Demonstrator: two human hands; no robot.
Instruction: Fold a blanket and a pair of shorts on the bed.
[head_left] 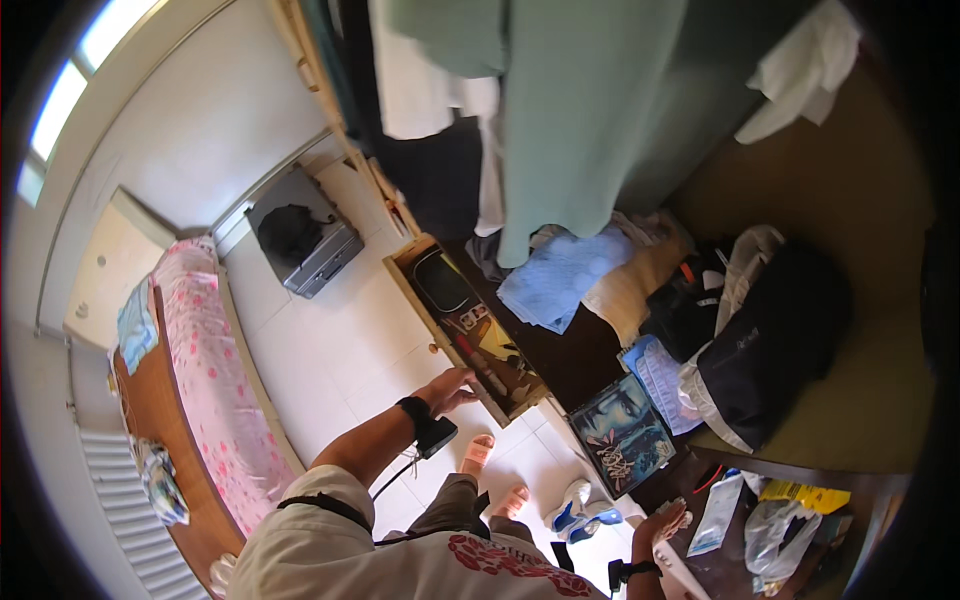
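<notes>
My left hand (452,388) is at the front of a pulled-out wooden drawer (462,372), its fingers bent against the front edge near the corner. Inside the drawer lie a black oval case (440,281), a yellow piece (494,342) and several small items too jumbled to name. Lower right, my right hand (662,524) has its fingers stretched out and holds nothing visible. It is beside a dark compartment with a clear plastic bag (778,540), a yellow packet (806,496) and a white-and-blue packet (717,515).
Green garments (590,110) hang above folded blue cloth (570,275) and a black bag (780,340). A dark picture-covered box (623,433) lies on the cabinet's edge. Blue-and-white shoes (578,515) stand on the tiles. A grey suitcase (325,262) and pink floral bedding (215,370) are at left.
</notes>
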